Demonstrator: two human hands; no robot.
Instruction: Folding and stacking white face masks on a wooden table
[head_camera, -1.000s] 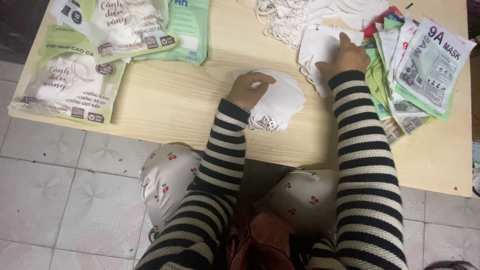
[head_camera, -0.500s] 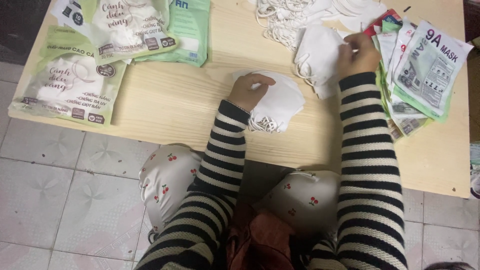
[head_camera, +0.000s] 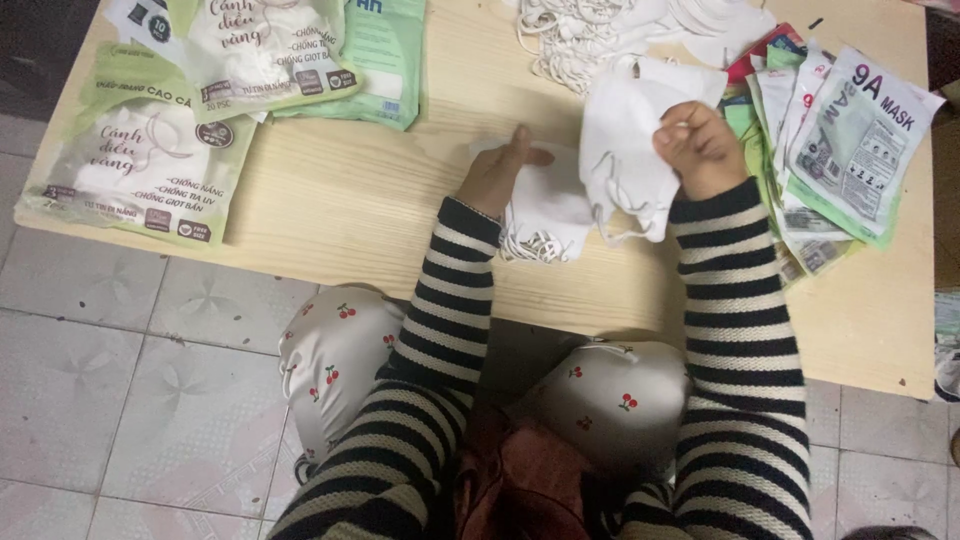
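- Right hand (head_camera: 698, 148) is closed on a bunch of white masks (head_camera: 625, 150); the fingers are curled together around the upper edge of the bunch, and the masks hang down from the grip, a little above the table.
- Left hand (head_camera: 497, 175) lies flat and open on a small pile of white masks (head_camera: 545, 205); the fingers are stretched and together, the thumb points away to the side, and nothing is pinched.
- This pile rests on the wooden table (head_camera: 350, 200), near the front edge, just beside the hanging bunch; thin ear loops stick out from under it toward the person.
- At the far edge of the table is a loose heap of white masks and loops (head_camera: 590, 35), not packed in anything.
- On the right side, a fan of flat printed pouches (head_camera: 850, 140) lies overlapped, touching each other; I cannot tell if something is inside them.
- On the left side are large green and white bags (head_camera: 150, 160), partly transparent, and white masks show through the clear front.
- One more green bag (head_camera: 385, 60) lies behind them; its content is not visible.
- Both arms wear black and white striped sleeves (head_camera: 740, 320).
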